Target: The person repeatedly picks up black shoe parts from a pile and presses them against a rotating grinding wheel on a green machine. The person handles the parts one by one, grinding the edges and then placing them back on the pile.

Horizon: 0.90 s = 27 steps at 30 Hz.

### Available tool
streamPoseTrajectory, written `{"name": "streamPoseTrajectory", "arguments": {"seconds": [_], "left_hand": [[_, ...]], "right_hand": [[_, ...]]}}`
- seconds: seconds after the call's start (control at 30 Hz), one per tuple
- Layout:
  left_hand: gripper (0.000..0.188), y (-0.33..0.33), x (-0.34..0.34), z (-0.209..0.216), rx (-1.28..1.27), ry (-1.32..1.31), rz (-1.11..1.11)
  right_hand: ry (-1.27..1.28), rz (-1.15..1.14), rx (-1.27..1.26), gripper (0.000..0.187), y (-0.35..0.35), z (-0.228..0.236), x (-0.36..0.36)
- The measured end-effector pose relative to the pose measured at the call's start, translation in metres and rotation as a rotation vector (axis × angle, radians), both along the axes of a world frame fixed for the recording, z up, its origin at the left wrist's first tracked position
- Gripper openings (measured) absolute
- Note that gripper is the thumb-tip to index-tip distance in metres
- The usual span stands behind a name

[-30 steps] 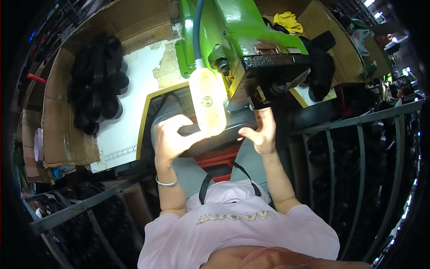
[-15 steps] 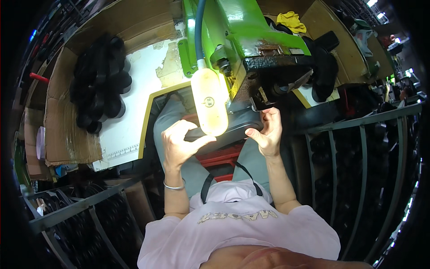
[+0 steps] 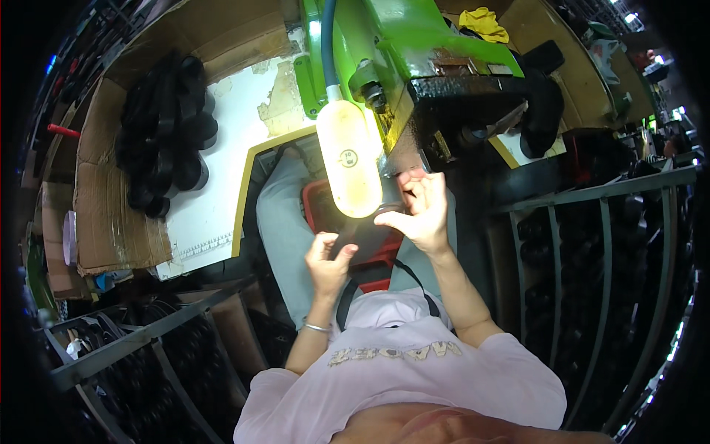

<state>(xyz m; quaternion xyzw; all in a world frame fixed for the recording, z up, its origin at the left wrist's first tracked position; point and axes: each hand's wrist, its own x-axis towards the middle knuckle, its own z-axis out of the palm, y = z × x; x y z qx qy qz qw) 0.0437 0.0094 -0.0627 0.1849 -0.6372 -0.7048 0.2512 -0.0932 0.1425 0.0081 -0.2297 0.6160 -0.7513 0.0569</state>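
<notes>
A dark, flat, elongated piece, apparently a black shoe sole [image 3: 364,243], slants between my hands over my lap. My left hand [image 3: 329,265] grips its near end, thumb on one side and fingers curled on the other. At the far end, my right hand [image 3: 423,214] has its thumb stretched across and its fingers up by the machine head. The yellow-white work lamp [image 3: 349,159] hides part of that end. Just beyond stands a green machine [image 3: 410,37], its dark lower part close to my right fingertips.
Several stacked black soles [image 3: 174,137] stand on the white table [image 3: 229,111] at left, inside a cardboard surround [image 3: 111,214]. A yellow cloth [image 3: 483,24] and a black piece [image 3: 543,111] are at right. Metal racks [image 3: 603,194] [image 3: 140,348] flank me on both sides.
The sole has swung from lying crosswise to slanting, its left end now nearer to me. My left hand has come down and right; my right hand has shifted slightly left.
</notes>
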Motion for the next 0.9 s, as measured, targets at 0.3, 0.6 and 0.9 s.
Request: {"name": "streamPoseTrajectory", "arguments": {"seconds": [0.3, 0.6, 0.9], "left_hand": [[0.04, 0.028, -0.005, -0.024, -0.06, 0.088, -0.124], [0.031, -0.043, -0.024, 0.008, -0.781, -0.017, 0.008], [0.063, -0.233, -0.128, 0.093, -1.463, -0.202, 0.678]], "right_hand": [[0.161, 0.065, 0.28, 0.074, 0.025, 0.031, 0.002], [0.82, -0.511, 0.225, 0.042, 0.134, 0.139, -0.075], [1.012, -0.59, 1.18, 0.036, 0.127, 0.028, -0.29]]}}
